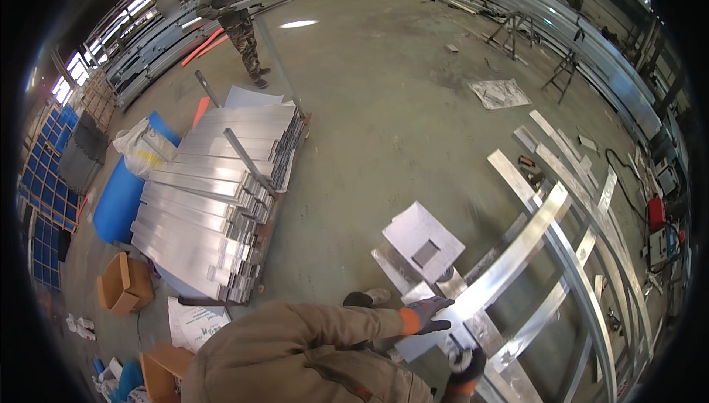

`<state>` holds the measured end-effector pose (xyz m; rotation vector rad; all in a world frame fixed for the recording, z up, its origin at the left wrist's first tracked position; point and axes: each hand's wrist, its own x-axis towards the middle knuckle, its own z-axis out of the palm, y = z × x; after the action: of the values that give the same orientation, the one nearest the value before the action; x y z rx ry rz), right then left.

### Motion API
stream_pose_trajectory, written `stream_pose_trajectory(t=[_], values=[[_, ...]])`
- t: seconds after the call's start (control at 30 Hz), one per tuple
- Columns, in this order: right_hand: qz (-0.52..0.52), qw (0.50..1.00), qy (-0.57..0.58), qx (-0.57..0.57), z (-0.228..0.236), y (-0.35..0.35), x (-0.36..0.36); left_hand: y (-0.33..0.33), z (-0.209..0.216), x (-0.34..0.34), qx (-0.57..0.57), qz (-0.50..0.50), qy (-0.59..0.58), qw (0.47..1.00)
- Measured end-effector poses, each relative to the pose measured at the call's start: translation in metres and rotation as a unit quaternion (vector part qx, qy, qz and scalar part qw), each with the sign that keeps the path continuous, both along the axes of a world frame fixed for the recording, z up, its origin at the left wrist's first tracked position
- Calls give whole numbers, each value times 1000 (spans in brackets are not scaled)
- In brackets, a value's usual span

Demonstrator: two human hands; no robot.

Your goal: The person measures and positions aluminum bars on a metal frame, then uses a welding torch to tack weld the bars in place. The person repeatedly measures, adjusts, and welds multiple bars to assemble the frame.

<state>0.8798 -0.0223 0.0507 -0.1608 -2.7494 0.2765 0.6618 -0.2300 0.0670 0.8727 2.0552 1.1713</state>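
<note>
My left hand (428, 315), in a grey glove with an orange cuff, rests with fingers stretched out at the end of a long shiny metal bar (509, 255). Beneath it lie flat metal plates (422, 344). Just nearer and to the right, my right hand (467, 367), in a dark glove with an orange cuff, is curled round a small pale, rounded thing (461, 359). What that thing is I cannot make out. Beyond my left hand sits a light square metal plate (424, 240) with a dark square opening.
Welded metal frames (583, 255) spread over the floor at the right. A stack of flat metal profiles (214, 189) with upright posts stands left, near a cardboard box (125, 283). Another person (235, 15) stands far left holding long strips. Trestles (509, 34) stand far right.
</note>
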Motion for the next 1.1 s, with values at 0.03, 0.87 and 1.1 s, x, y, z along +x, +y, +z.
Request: stream_pose_trajectory(t=[0.03,0.87,1.1], values=[[-32,995,10,-90,7,-10,-14,0,6,24,54,19,-88,994],[-230,587,115,-768,1,138,37,-20,31,72,97,295,-308,899],[-326,519,199,-765,-64,435,108,-39,4,114,-75,384,-246,887]])
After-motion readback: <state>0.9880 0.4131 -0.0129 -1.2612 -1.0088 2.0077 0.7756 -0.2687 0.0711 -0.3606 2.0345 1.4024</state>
